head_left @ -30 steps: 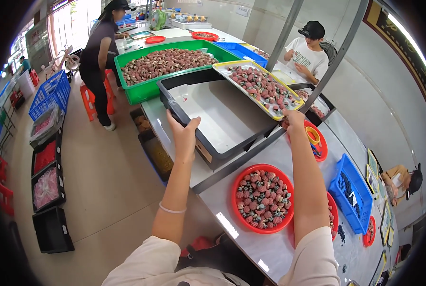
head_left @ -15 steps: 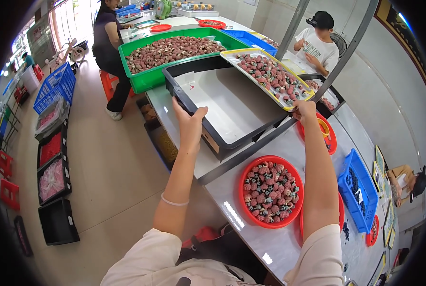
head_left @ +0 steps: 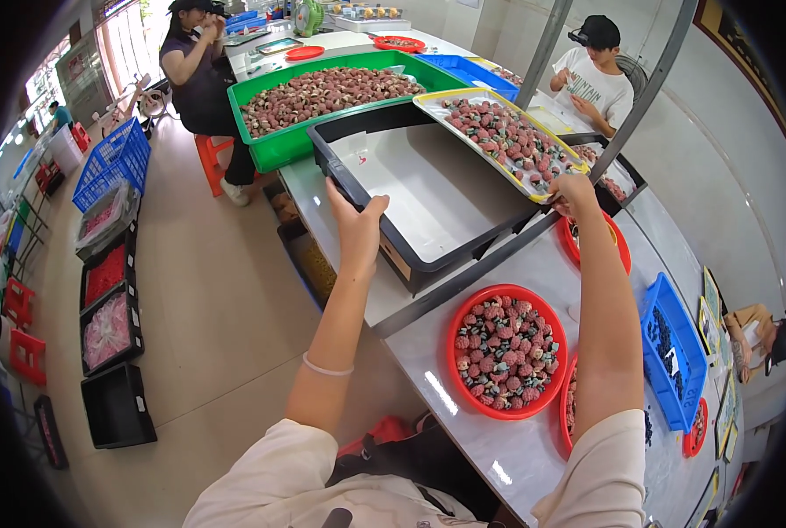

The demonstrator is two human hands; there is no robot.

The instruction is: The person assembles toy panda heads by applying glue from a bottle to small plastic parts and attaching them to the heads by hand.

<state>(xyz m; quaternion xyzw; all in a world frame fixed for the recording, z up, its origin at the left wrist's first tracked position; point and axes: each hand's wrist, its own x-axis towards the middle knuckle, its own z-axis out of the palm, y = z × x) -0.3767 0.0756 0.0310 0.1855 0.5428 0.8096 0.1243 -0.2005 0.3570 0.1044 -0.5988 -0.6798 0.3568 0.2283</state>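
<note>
Hands first: the left hand (head_left: 358, 224) is closed over the near rim of the big black tray (head_left: 428, 189), fingers curled over the edge and thumb on the outer side, while the right hand (head_left: 576, 195) is closed on the near corner of the shallow yellow-rimmed tray (head_left: 499, 141), which is loaded with red lychees. Taking the black tray as the landmark, it sits tilted on the pale surface (head_left: 463, 387), its inside almost bare, its long axis running away from the person toward the upper left. The yellow-rimmed tray lies across its far right rim, propped at a slant with its low side toward the black tray's inside, its long axis running from the right hand up and to the left. So the fruit lies just beyond the right hand, and that hand alone has hold of the tray bearing it; the left hand is on the opposite, left side of the black tray, well apart from the fruit. Nearer the person than the black tray stands a round red basket (head_left: 506, 352) of lychees on the surface, between the two forearms. Beyond the black tray is a green crate (head_left: 323, 92) heaped with the same fruit, with one seated person at its far left end and another seated beyond the black tray's right end.
</note>
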